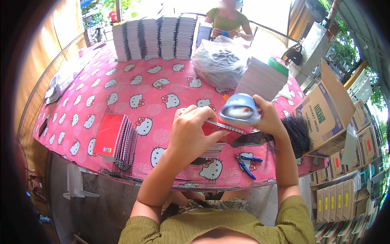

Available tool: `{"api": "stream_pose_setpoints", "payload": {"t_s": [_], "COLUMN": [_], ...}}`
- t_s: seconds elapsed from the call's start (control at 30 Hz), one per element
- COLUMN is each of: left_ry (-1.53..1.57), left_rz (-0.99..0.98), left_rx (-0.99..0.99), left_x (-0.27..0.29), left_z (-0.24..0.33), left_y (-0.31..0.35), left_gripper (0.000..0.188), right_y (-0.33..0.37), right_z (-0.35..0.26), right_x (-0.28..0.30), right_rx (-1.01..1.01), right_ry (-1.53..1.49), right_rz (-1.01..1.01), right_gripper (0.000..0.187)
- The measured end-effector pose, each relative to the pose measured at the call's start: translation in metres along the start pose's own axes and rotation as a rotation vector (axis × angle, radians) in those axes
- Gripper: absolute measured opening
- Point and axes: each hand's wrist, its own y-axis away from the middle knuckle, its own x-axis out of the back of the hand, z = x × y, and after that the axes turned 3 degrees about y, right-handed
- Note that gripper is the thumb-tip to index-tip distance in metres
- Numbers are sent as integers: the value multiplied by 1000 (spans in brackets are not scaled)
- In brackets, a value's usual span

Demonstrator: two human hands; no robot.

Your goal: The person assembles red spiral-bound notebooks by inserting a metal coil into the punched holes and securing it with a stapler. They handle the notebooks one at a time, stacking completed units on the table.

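Observation:
My left hand (191,130) is closed on a small red notebook (210,128), thumb on the near side. A dark spiral coil (233,129) runs along its edge. My right hand (266,114) grips a blue rounded thing (239,109) with a pale hollow in it, smeared by motion, held just above the coil; its kind is unclear. Under the notebook lies a stack of paper pads (214,150), partly hidden by my left hand. Blue-handled pliers (246,166) lie nearby on the pink table cover (150,105). Left of my hands sits a stack of red spiral notebooks (110,136).
Black spiral coils (295,136) are heaped at the right by an open cardboard box (325,107). Farther back are a paper stack (262,79), a filled plastic bag (219,63) and tall notebook stacks (152,38). Across the table, a person (229,22) handles something blue.

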Motion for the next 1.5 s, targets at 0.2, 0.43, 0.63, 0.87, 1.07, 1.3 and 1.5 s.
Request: {"api": "stream_pose_setpoints", "payload": {"t_s": [0.2,0.43,0.63,0.87,1.07,1.3,1.5], "left_ry": [71,318,791,951,1175,486,239], "left_rz": [7,200,337,297,147,474,227], "left_rx": [83,306,348,462,527,-141,-37], "left_x": [3,0,-3,5,14,34,-8], "left_z": [2,-15,-21,-26,-34,6,-12], "left_y": [0,20,37,44,34,27,72], "left_gripper": [35,43,39,39,33,24,30], "right_y": [-12,-27,-45,-18,42,109,165], "right_z": [-3,-11,-13,12,51,59,29], "right_x": [-8,-14,-21,-27,-81,-110,-132], "right_rx": [138,317,398,30,-386,-219,-182], "right_ry": [-446,-564,-663,-143,397,413,332], "right_rz": [61,95,0,218,201,239,151], "right_gripper": [33,33,30,27,34,58,59]}}
